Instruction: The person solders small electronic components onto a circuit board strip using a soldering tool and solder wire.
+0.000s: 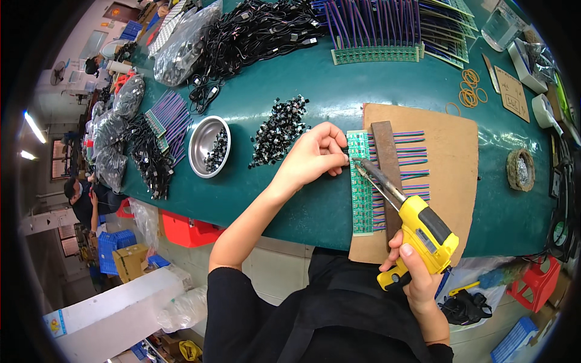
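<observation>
My right hand (417, 272) grips a yellow soldering gun (417, 233), its metal tip resting on a green strip of small circuit boards (361, 187). That strip lies on a brown board (451, 145), with purple and multicoloured wires (411, 160) running out to the right under a dark metal bar (385, 163). My left hand (315, 154) pinches a small black part against the strip's left edge, close to the tip. A pile of small black parts (278, 130) lies just left of this hand.
A round metal bowl (198, 142) holds more black parts. Black cables (254, 30) and bagged parts (181, 45) fill the far left of the green table (315, 206). More wired boards (375, 36), rubber bands (471, 88) and a solder-wool holder (520, 170) sit around.
</observation>
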`<control>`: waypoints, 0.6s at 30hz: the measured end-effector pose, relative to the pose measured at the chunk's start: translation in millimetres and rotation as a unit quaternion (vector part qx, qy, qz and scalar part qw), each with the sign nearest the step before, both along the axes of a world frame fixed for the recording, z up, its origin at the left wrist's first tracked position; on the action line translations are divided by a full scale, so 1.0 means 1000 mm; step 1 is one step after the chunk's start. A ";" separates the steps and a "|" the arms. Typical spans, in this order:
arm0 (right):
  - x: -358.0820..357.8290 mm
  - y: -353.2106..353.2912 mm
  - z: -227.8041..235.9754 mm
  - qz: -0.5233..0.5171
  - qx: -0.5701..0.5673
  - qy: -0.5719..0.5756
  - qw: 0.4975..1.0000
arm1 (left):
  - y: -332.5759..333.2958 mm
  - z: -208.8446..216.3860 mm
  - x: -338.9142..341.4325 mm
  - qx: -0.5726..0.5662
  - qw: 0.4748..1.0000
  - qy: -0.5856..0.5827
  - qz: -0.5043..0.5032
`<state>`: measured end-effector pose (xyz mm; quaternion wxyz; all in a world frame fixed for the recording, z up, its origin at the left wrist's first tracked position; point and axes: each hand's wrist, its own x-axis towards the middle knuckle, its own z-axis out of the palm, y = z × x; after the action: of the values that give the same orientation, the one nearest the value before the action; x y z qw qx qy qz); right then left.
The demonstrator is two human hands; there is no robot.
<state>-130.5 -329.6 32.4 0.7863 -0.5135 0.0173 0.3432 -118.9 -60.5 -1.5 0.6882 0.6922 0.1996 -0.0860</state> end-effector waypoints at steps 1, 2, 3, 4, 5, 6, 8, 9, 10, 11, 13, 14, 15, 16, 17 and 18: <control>0.001 0.000 0.001 0.009 -0.003 0.000 1.000 | 0.000 0.000 0.000 0.001 1.000 0.001 0.000; 0.001 0.000 0.002 0.019 -0.006 0.000 1.000 | 0.000 0.000 0.000 0.001 1.000 0.001 0.000; 0.001 0.000 0.002 0.019 -0.005 0.000 1.000 | -0.001 0.000 0.000 0.003 1.000 0.001 0.000; 0.001 0.000 0.003 0.019 -0.009 -0.004 1.000 | -0.001 0.000 0.000 0.006 1.000 0.002 -0.001; 0.001 0.000 0.003 0.019 -0.013 -0.007 1.000 | -0.001 0.000 0.000 0.006 1.000 0.002 -0.001; 0.000 0.000 0.003 0.019 -0.013 -0.007 1.000 | -0.001 0.000 0.000 0.006 1.000 0.000 -0.002; -0.003 0.001 0.002 -0.013 -0.023 -0.005 1.000 | -0.001 0.000 0.000 0.005 1.000 -0.002 -0.003; -0.003 0.001 0.002 -0.012 -0.023 -0.005 1.000 | -0.001 0.001 0.000 0.006 1.000 -0.001 -0.003; -0.002 0.000 0.001 -0.008 -0.014 -0.007 1.000 | -0.001 0.001 0.000 0.007 1.000 0.000 -0.003; -0.001 -0.001 0.001 -0.004 -0.006 -0.009 1.000 | -0.001 0.000 0.000 0.007 1.000 0.000 -0.003; 0.000 -0.001 0.003 0.008 -0.010 -0.009 1.000 | 0.000 -0.001 0.000 0.007 1.000 -0.004 -0.005; 0.000 -0.001 0.004 0.019 -0.013 -0.009 1.000 | 0.000 -0.001 0.000 0.007 1.000 -0.004 -0.005; 0.000 -0.001 0.004 0.020 -0.012 -0.009 1.000 | 0.000 -0.001 0.000 0.006 1.000 -0.004 -0.003; 0.000 -0.001 0.004 0.022 -0.010 -0.011 1.000 | 0.000 -0.001 -0.001 0.004 1.000 -0.003 -0.002; 0.000 -0.001 0.004 0.024 -0.008 -0.012 1.000 | 0.000 -0.001 -0.001 0.005 1.000 -0.003 -0.001; 0.000 -0.001 0.005 0.024 -0.008 -0.013 1.000 | 0.000 -0.002 -0.001 0.004 1.000 -0.005 -0.003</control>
<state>-130.9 -330.4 37.0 0.7738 -0.5247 -0.0024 0.3548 -119.4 -60.3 -3.4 0.6860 0.6960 0.1948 -0.0838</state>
